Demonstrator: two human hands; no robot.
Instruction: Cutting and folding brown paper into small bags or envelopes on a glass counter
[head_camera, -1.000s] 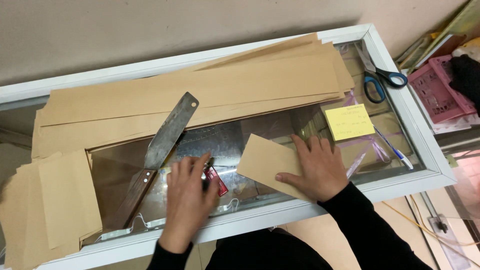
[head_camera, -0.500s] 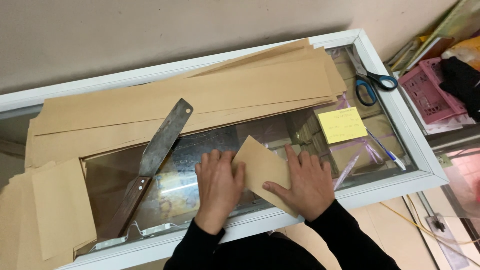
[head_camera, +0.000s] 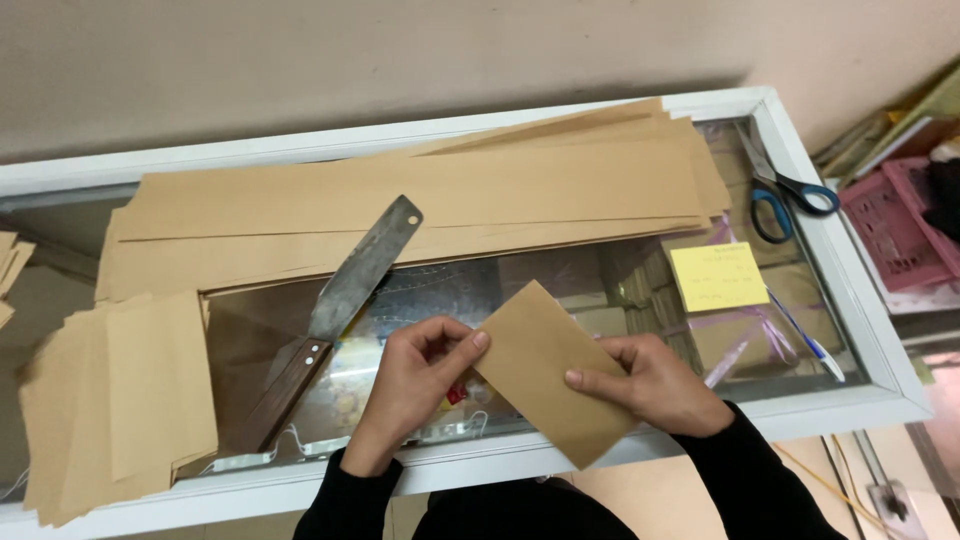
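Holding a small brown paper piece (head_camera: 548, 372) over the glass top of the white-framed desk (head_camera: 850, 400), clear of the surface where half a second ago it lay pressed flat under both palms. Lifted now, so the flattening looks finished and the piece ready for handling in the air.

Going left to right, all placed from the knife (head_camera: 330, 320):

Far left of the knife: a stack of cut brown sheets (head_camera: 120, 400) at the desk's edge.

Beyond the knife's blade tip and running off to its right: long brown paper strips (head_camera: 420, 210), laid lengthwise along the desk.

Just right of the knife's wooden handle: left hand (head_camera: 415, 385), fingers curled, thumb and fingertips pinching the paper piece's left edge.

Further right of the knife: the paper piece itself, tilted like a diamond; long axis running from upper left, toward the blade, down to lower right, toward the body; one corner pointing up at the strips.

Right again: right hand (head_camera: 650, 385), partly closed, thumb on top, fingers underneath, gripping the piece's right side.

Well right of the knife: yellow sticky notes (head_camera: 718, 275), a pen (head_camera: 800, 335), then blue-handled scissors (head_camera: 785, 190) by the far corner.
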